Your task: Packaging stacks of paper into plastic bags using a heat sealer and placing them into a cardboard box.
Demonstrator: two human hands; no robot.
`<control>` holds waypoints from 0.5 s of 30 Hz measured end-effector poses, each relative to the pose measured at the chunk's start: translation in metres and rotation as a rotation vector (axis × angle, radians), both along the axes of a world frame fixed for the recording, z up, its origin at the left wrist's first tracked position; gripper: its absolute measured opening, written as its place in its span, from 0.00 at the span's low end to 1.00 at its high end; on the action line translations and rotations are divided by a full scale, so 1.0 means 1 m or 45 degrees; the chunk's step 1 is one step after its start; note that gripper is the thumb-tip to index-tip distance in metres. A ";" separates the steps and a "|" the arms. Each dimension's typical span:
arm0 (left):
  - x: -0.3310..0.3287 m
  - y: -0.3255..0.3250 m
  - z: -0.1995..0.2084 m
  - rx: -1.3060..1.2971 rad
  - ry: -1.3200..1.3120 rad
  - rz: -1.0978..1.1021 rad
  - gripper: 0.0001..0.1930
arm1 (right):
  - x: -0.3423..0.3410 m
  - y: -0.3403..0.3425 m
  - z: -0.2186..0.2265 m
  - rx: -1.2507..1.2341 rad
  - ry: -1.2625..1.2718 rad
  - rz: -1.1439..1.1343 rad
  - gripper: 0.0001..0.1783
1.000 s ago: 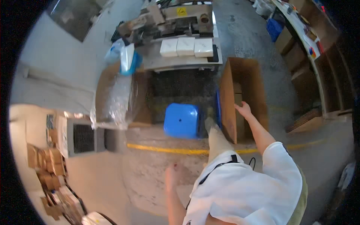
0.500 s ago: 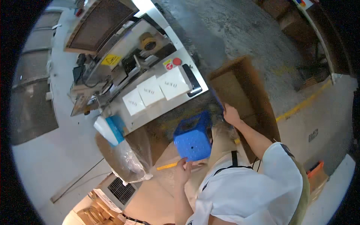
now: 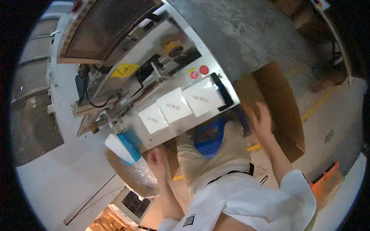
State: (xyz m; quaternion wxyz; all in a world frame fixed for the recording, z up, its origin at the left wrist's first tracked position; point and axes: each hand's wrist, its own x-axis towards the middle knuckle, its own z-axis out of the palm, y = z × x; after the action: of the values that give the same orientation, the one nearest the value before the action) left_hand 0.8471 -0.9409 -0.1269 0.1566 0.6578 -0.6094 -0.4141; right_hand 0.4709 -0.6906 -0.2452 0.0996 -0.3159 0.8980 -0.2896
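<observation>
The left hand has moved near the blue-and-white pack, too blurred to tell its grip; the right hand, loosely open, empty, is by the carton.

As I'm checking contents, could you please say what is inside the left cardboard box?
In the left cardboard box, clear plastic shows; this, the left hand and the blue-and-white pack hide the bottom and anything there.
</observation>
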 end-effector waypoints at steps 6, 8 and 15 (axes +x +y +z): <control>0.010 -0.145 -0.104 -0.160 0.215 -0.225 0.28 | 0.088 -0.095 0.048 -0.659 -0.397 0.129 0.16; -0.015 -0.152 -0.101 0.011 0.463 -0.182 0.33 | 0.134 -0.121 0.048 -0.782 -0.425 0.323 0.16; 0.034 -0.134 -0.110 0.142 0.891 -0.120 0.32 | 0.258 -0.169 0.026 -0.875 -0.373 0.785 0.19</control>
State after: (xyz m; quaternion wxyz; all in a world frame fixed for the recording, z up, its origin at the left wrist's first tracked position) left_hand 0.8816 -1.0752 -0.2369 0.3003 0.4547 -0.5250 -0.6538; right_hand 0.7288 -0.8596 -0.2188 0.1960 -0.5380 0.5915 -0.5677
